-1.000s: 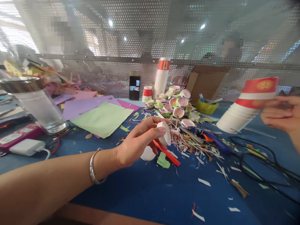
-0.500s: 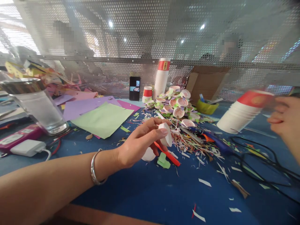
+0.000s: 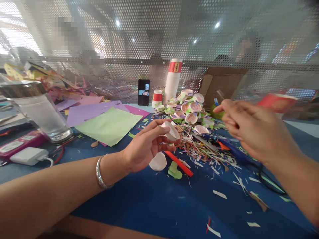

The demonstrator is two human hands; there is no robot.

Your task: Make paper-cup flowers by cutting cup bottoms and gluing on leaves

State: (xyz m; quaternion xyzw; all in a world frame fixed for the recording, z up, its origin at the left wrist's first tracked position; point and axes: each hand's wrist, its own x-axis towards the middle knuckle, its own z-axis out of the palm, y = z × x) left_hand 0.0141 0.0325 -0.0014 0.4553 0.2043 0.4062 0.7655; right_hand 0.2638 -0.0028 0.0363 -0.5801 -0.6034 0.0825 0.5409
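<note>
My left hand (image 3: 152,142), wearing a silver bangle at the wrist, pinches a white cut-off paper cup base (image 3: 171,131) between thumb and fingers, tilted above the table. Below it lie a white paper disc (image 3: 158,161), a red-orange strip-like tool (image 3: 180,164) and green paper scraps (image 3: 174,170). My right hand (image 3: 249,126) is raised in front of a yellow-green bowl (image 3: 218,113), fingers curled. A thin translucent stick (image 3: 220,94) shows just above those fingers, blurred; whether they hold it is unclear. A pile of cut cup bases with paper bits (image 3: 190,108) stands between the hands.
Behind are a tall paper cup stack (image 3: 172,86), a phone (image 3: 144,93) and cardboard (image 3: 221,84). Coloured paper (image 3: 109,126), a glass jar (image 3: 47,113) and a power strip (image 3: 22,146) stand left. A blue glue gun (image 3: 234,151), its cable and paper shreds lie right; a red-white cup stack (image 3: 276,101) is behind my right arm.
My right hand has moved left from beside the red-white cup stack to the bowl. My left hand has turned the cup base to a flatter tilt and uncovered more of the white disc.
</note>
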